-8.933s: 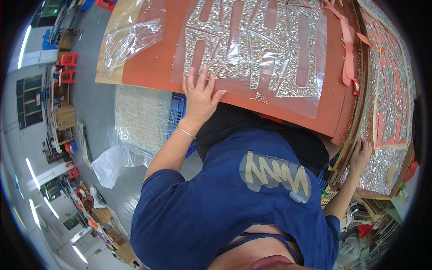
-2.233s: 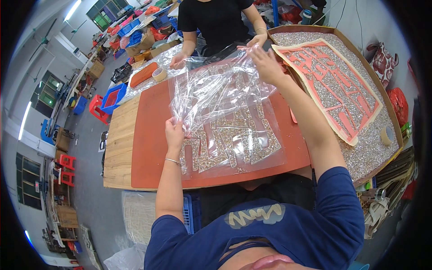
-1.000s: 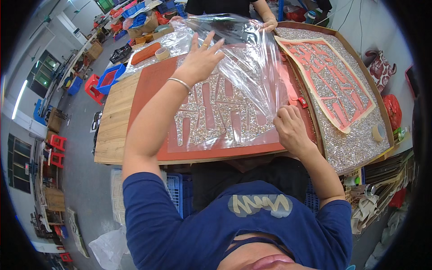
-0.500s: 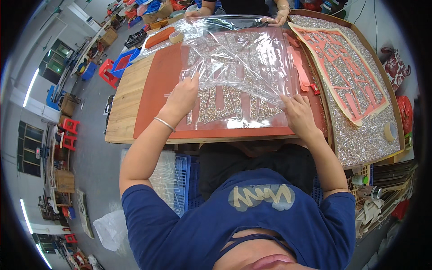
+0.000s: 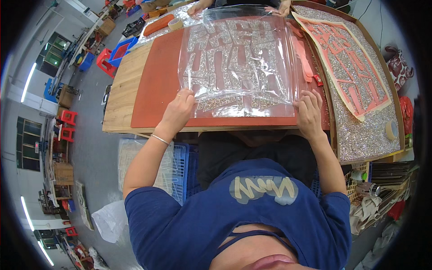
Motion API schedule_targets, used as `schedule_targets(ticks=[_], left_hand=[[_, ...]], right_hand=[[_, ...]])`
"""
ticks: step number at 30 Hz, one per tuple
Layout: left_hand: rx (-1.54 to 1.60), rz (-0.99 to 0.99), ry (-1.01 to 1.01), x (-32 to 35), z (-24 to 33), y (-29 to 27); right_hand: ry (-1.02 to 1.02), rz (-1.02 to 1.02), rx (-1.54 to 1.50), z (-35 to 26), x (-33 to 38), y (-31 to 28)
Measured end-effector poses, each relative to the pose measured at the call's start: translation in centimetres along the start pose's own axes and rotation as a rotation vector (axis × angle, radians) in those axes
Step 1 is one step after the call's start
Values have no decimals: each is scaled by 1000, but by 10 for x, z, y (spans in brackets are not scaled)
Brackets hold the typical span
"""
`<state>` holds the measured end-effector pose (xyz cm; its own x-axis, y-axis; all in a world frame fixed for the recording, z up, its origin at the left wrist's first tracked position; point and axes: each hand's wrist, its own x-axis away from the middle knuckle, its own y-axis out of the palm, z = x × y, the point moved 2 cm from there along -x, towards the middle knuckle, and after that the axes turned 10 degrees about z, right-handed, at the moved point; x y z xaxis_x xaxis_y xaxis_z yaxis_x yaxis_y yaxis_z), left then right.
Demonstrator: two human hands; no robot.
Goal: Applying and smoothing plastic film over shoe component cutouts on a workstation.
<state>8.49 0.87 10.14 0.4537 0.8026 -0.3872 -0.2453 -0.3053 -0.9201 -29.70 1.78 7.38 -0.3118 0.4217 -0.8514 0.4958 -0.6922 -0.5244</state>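
Faces a wooden work table, bare to the left of a brick-red mat and covered by it elsewhere. Has a broad brown-rimmed tray of silvery glitter bits just right of the mat. Holds a sheet of clear plastic film across the middle of the mat, over a glitter pattern of slotted, angular shapes, with a strip of it uncovered toward the mat's near edge. Cannot tell film resting on pattern from film held just above it. Has a coral stencil with a cream border lying on the glitter, right of the mat. Has a blue plastic crate lower than the mat, off its near edge toward the left. Has coral strips along the mat's right side, beside the film. Grips the film's near left corner with the left hand, and its near right corner with the right hand, both over the mat's near part. Shares the film with a co-worker's hands near the mat's far edge; cannot tell their exact grip. Has a tape roll just past the mat's far left corner. Wears a silvery bangle on the left wrist, near the mat's near edge.
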Motion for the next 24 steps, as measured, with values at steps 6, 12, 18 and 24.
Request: schedule_targets(ticks=[6,12,18,24], left_hand=[[-49,203,-48,18,-2,-6],[1065,-55,-716,16,-54,35],[1624,52,-1179,1,-51,39],[1271,-61,-1252,23,-70,39]], right_hand=[[104,-125,-86,-4,11,-8],[184,-72,-34,1,-1,-11],[152,21,-23,3,-5,-11],[105,-111,-121,1,22,-12]])
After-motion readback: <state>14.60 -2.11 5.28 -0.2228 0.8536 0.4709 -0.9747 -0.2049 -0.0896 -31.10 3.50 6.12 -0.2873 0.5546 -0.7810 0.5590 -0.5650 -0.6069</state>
